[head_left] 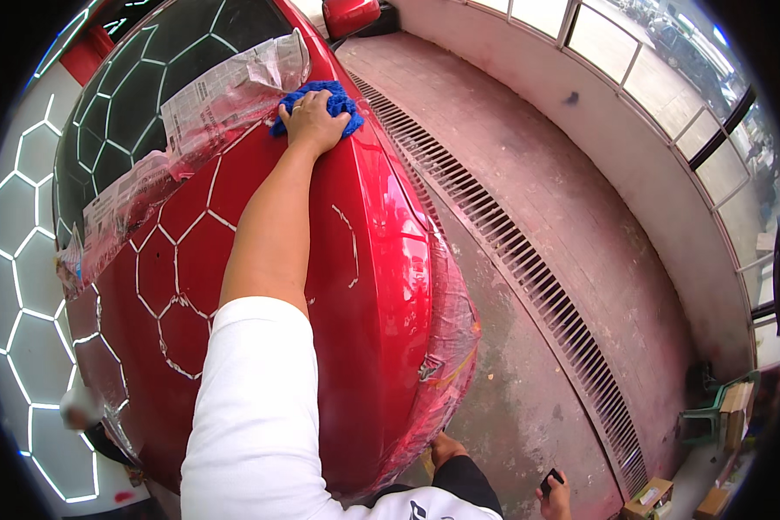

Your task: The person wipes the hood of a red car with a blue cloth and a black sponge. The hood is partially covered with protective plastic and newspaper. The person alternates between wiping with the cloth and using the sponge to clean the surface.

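My left hand [316, 121] presses a bunched blue cloth [347, 102] onto the glossy red car panel [260, 208], near its upper right edge. Its fingers are bent over the cloth, and a ring shows on one of them. At the lower right my right hand [559, 498] hangs low over the floor, closed round a small black object [550, 482] whose kind I cannot make out. Printed masking paper and film [225, 91] run along the base of the dark window glass [130, 95]. Clear wrinkled film [442, 347] covers the car's near right corner.
A slotted floor drain [529, 251] curves along the car's right side. Beyond it stands a low wall [615, 165] under windows. A green stool [711, 420] and cardboard boxes [650, 498] sit at the lower right. A red side mirror [351, 16] juts out at the top.
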`<state>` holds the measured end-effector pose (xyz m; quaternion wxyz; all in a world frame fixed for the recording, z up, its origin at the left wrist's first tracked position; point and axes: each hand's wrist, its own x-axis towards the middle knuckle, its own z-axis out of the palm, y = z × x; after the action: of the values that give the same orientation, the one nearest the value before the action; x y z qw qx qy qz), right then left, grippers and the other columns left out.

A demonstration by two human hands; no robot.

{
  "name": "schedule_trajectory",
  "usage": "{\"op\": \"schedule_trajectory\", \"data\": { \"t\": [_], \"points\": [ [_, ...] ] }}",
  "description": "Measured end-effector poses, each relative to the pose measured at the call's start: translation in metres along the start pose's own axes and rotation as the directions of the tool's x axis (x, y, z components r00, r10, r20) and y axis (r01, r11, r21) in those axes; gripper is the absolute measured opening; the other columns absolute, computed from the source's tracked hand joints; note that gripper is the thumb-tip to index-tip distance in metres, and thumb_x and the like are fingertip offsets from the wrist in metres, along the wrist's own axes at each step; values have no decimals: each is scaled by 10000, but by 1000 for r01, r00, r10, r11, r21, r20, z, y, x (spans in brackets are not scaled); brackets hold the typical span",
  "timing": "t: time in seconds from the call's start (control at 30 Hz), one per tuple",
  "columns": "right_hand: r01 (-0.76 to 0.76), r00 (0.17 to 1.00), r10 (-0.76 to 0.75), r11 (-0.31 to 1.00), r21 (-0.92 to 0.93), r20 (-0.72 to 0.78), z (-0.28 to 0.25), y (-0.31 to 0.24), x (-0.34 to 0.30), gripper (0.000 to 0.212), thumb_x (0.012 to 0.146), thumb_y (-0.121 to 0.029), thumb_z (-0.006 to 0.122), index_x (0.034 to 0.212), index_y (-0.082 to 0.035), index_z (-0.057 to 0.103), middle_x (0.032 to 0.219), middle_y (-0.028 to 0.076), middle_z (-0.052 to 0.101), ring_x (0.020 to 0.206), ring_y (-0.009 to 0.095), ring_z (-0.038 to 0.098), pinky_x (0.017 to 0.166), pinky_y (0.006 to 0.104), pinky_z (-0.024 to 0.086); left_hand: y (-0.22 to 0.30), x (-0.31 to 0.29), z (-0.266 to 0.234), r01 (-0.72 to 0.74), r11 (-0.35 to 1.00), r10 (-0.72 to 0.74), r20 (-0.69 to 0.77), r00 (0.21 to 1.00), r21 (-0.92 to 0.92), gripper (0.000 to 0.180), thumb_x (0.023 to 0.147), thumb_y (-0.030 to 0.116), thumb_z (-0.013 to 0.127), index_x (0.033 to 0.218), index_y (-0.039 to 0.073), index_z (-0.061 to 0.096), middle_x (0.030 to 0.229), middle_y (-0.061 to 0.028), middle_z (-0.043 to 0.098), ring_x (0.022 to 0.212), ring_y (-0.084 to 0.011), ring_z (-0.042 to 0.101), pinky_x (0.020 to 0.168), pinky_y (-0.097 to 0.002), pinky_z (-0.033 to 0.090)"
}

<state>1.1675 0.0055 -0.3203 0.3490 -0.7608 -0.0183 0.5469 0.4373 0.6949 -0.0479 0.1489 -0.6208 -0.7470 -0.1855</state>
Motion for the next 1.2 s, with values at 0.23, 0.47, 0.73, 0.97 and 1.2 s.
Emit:
{"op": "schedule_trajectory", "data": {
  "t": [0.23,0.47,0.73,0.97,1.2],
  "points": [
    [283,902,-314,948,144,296,199,-158,-50,568,1155,-417,562,1672,-210,455,1651,49,510,1480,210,509,1170,483,451,-50,-173,-45,-147,983,146,-21,989,-111,588,906,413,780,1390,111,642,1492,-114,616,1451,-354,523,1290,-671,190],
    [999,52,-699,33,-41,714,453,-186,-241,492,1173,-273,486,1622,-71,493,1624,235,540,1549,376,477,1272,437,377,-158,-414,-177,-213,975,215,28,976,-69,512,888,296,809,1313,109,594,1401,-138,581,1416,-392,500,1273,-679,219],
    [754,-15,-648,-507,-417,762,503,-71,-255,681,1142,-485,473,1728,-173,322,1799,132,299,1678,339,228,1312,654,226,-321,-516,-225,82,984,-66,-103,992,158,587,1002,552,680,1432,171,558,1551,-97,510,1486,-376,459,1235,-725,253],
    [804,94,-653,-395,-445,751,428,66,-271,714,1137,-466,473,1754,-179,258,1828,135,213,1696,344,157,1318,680,149,-326,-529,-231,145,966,-126,-98,987,212,668,993,619,658,1513,217,541,1614,-81,499,1527,-360,434,1220,-726,261],
    [760,55,-662,-458,-462,747,425,63,-264,694,1133,-447,480,1747,-181,294,1826,136,227,1694,338,176,1314,673,155,-323,-527,-234,147,966,-139,-56,989,211,647,996,586,684,1504,224,511,1615,-95,442,1527,-386,417,1233,-770,213]
  ]
}}
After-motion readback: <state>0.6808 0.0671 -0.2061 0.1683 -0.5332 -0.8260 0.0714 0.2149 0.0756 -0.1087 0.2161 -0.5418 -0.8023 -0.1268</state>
